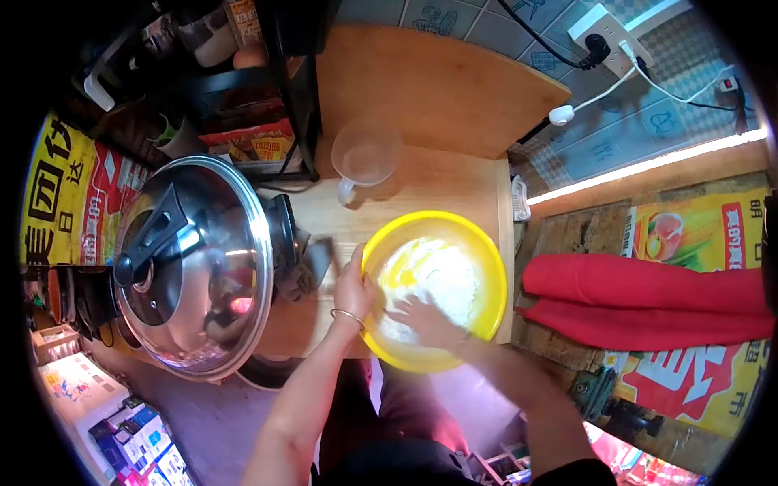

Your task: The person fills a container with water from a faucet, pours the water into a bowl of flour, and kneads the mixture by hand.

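Observation:
A yellow bowl (496, 251) stands near the front edge of the wooden worktop, with white flour (450, 279) inside it. On the flour's left side lies a yellowish patch that looks like egg or another liquid; I cannot tell which. My left hand (354, 287), with a bangle on its wrist, grips the bowl's left rim, thumb up along the side. Inside the bowl my right hand (423, 318) reaches into the flour, fingers spread and slightly blurred, holding nothing I can see. Behind the bowl sits a clear plastic measuring cup (369, 154), its handle toward me.
Left of the bowl is a large pan with a domed lid (207, 283). A dark rack (300, 121) with packets stands behind it. Red rolled cloth (648, 300) lies on the right-hand table. A power strip (612, 36) with cords is on the tiled wall.

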`<state>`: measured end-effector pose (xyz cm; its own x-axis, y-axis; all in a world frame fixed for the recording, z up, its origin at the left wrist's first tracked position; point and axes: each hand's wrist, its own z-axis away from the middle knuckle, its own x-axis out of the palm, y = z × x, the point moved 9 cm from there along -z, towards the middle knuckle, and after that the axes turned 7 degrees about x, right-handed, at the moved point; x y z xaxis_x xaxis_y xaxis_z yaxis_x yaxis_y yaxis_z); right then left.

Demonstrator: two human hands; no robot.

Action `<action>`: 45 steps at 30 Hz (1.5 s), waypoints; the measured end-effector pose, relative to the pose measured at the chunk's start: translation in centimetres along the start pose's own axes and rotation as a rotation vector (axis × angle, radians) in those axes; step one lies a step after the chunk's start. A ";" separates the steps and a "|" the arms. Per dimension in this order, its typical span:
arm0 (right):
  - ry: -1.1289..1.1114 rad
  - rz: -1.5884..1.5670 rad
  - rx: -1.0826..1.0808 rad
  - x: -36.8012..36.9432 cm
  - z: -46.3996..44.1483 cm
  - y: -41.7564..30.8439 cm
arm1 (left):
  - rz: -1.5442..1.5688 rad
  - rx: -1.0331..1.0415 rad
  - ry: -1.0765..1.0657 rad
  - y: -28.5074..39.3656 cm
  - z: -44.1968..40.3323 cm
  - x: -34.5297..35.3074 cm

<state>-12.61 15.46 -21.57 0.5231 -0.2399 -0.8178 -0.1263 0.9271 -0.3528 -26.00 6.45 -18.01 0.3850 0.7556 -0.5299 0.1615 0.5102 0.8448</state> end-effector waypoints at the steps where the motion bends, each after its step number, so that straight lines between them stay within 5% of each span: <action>1: -0.029 0.132 0.007 0.1 1.2 2.4 | -0.019 0.031 0.007 -0.3 0.0 0.2; 3: -0.063 0.243 0.172 -4.4 0.4 5.9 | -0.015 0.047 0.013 0.0 -0.2 0.0; 6: 0.465 -0.190 0.515 -7.0 -4.1 7.4 | -0.005 0.007 0.002 0.4 -0.1 -0.5; 10: 0.238 -0.150 0.353 -0.7 -2.5 1.3 | 0.012 -0.005 0.036 0.2 0.0 -0.4; 12: 0.145 0.042 -0.096 0.1 2.1 1.1 | 0.012 -0.034 0.019 -0.1 0.1 -0.2; 14: 0.095 0.135 0.114 -3.6 0.7 5.3 | 0.121 -0.030 0.096 0.4 0.8 -0.3; 16: 0.357 -0.002 0.464 -8.4 -1.6 8.4 | 0.176 -0.043 0.134 1.4 3.2 0.8; 19: 0.352 -0.083 0.407 -3.0 -5.9 3.6 | 0.303 -0.200 0.404 -0.4 8.9 0.2; 21: 0.188 -0.145 0.203 -2.0 -3.4 -1.7 | 0.243 -0.259 0.279 -4.2 11.0 0.2; 22: 0.126 -0.135 0.110 -1.5 -1.6 -2.7 | 0.493 -0.302 0.350 -3.6 8.5 -2.5; 23: 0.141 -0.174 0.200 -1.5 0.4 -1.8 | 0.769 -0.404 0.261 -5.4 5.7 -1.9; 24: 0.148 -0.207 0.283 -1.5 2.1 -0.5 | 0.703 -0.559 0.027 -3.6 2.4 -2.4; 25: 0.290 -0.190 0.398 -2.0 3.4 1.5 | 0.229 -0.562 -0.031 -0.4 -0.3 -4.8; 26: 0.339 -0.188 0.539 -3.6 4.2 3.1 | 0.233 -0.571 -0.041 -2.0 -0.1 -3.6; 28: 0.675 -0.362 0.655 -3.9 4.6 8.2 | -0.089 -0.003 -0.095 -1.7 -2.1 0.1; 29: 0.681 -0.360 0.654 -4.7 2.8 9.3 | 0.035 0.061 0.012 -0.7 -0.5 -0.3; 31: 0.818 -0.358 0.729 -6.8 0.0 10.0 | 0.034 0.016 -0.001 -0.1 -0.5 -0.6; 32: 0.631 -0.215 0.820 -7.0 -2.2 8.8 | 0.038 -0.025 0.010 0.1 -0.8 -0.9; 37: 0.333 -0.093 0.341 -3.9 -3.4 0.2 | -0.079 0.010 0.064 0.9 -1.6 -1.8; 40: 0.086 0.204 0.054 1.1 -0.4 3.0 | -0.072 0.099 0.114 0.2 -1.4 -1.2; 42: 0.084 0.136 0.277 -5.1 -0.6 6.4 | -0.106 0.078 0.082 0.3 -1.5 -1.5; 44: 0.462 -0.149 0.452 -7.4 -3.4 8.6 | -0.134 0.037 0.041 0.5 -1.8 -1.3; 45: 0.463 -0.137 0.492 -7.4 -5.1 6.5 | -0.125 0.040 0.051 0.9 -2.1 -1.5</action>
<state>-21.57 21.79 -20.13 0.0792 -0.3608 -0.9293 0.3697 0.8763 -0.3088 -28.31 6.63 -16.57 0.3133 0.7073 -0.6337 0.2421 0.5857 0.7735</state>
